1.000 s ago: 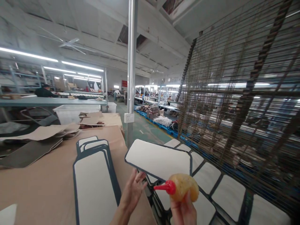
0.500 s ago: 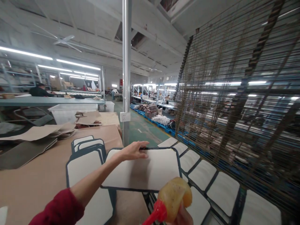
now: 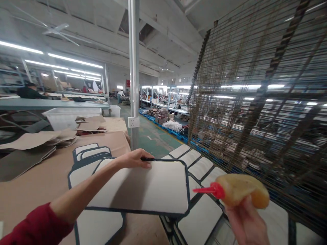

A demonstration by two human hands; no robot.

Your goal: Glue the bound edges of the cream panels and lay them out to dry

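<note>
My left hand grips the far edge of a white panel with a dark border, thumb on its white face and fingers over the rim. The panel is tilted above the table. In my right hand is a soft yellowish squeeze bottle with a red nozzle. Its nozzle points left, just off the panel's right edge. Similar bordered panels lie on the table under and left of the held one. The fingers behind the bottle are partly hidden.
Rows of white panels lie on the right, below a leaning wire rack. A metal post with a socket stands ahead. Brown and grey sheets and a white plastic bin are at left. People work farther back.
The squeeze bottle has moved up and right, away from the panel, and its nozzle has swung to point left. My left hand and the panel have shifted slightly left in view.
</note>
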